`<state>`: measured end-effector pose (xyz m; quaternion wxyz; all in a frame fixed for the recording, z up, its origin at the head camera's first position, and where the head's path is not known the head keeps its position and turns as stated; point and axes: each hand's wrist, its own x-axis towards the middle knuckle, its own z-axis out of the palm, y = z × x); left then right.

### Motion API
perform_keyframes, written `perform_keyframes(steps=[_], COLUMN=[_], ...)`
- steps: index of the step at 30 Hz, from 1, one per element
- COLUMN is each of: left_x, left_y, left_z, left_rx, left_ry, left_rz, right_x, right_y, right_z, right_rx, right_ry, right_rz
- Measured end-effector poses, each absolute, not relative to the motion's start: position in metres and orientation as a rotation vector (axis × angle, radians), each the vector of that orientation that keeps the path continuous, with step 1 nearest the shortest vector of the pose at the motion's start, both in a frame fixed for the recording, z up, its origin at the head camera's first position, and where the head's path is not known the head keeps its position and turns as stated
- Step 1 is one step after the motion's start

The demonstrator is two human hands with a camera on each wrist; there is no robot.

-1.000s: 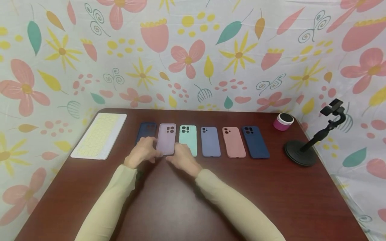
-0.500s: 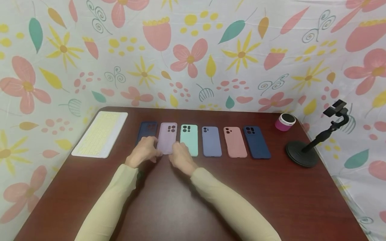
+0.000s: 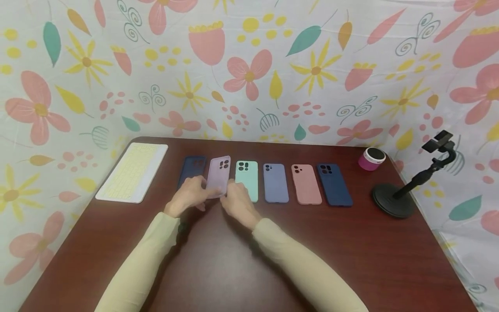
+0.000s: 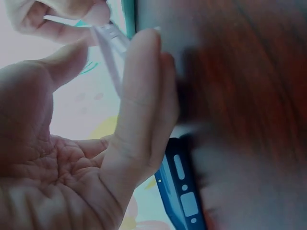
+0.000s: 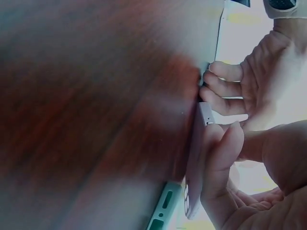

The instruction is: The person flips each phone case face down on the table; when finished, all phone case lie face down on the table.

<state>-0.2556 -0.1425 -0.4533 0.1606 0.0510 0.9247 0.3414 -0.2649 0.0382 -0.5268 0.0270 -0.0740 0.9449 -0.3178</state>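
A lilac phone case (image 3: 219, 175) is tilted in the head view, its camera-hole end up and away. My left hand (image 3: 189, 193) pinches its lower left corner, thumb over the face. At the lower right edge, my right hand (image 3: 238, 199) holds it with curled fingers. The left wrist view shows the lilac case (image 4: 108, 57) edge-on between the two hands; in the right wrist view, the lilac case (image 5: 194, 167) slants beside the right fingers. A navy case (image 3: 191, 168) lies partly hidden behind the left hand, and a mint case (image 3: 247, 177) sits just right of the right hand.
Farther right in the row lie a periwinkle case (image 3: 276, 184), a pink case (image 3: 306, 185) and a blue case (image 3: 335, 185). A white and yellow keyboard (image 3: 132, 172) is at the left. A pink-white jar (image 3: 371, 159) and a black stand (image 3: 393, 200) occupy the right side.
The lilac case lay flat; it now tilts up, its top end raised, with both hands on its lower end. The left thumb has come over its face. The head view has shifted slightly.
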Motion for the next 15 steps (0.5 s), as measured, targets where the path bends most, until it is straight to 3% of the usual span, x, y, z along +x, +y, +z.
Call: perform_keyframes(steps=[6, 15], left_x=[-0.255, -0.257], left_y=[-0.14, -0.14], left_z=[-0.456, -0.459], left_rx=[0.111, 0.094], left_ry=[2.637, 2.5], left_rz=[1.019, 1.167], right_x=[-0.259, -0.221], right_y=[0.043, 0.04], right_z=[-0.525, -0.461], right_rx=[-0.322, -0.25], right_ry=[2.967, 2.66], right_rz=[-1.074, -1.505])
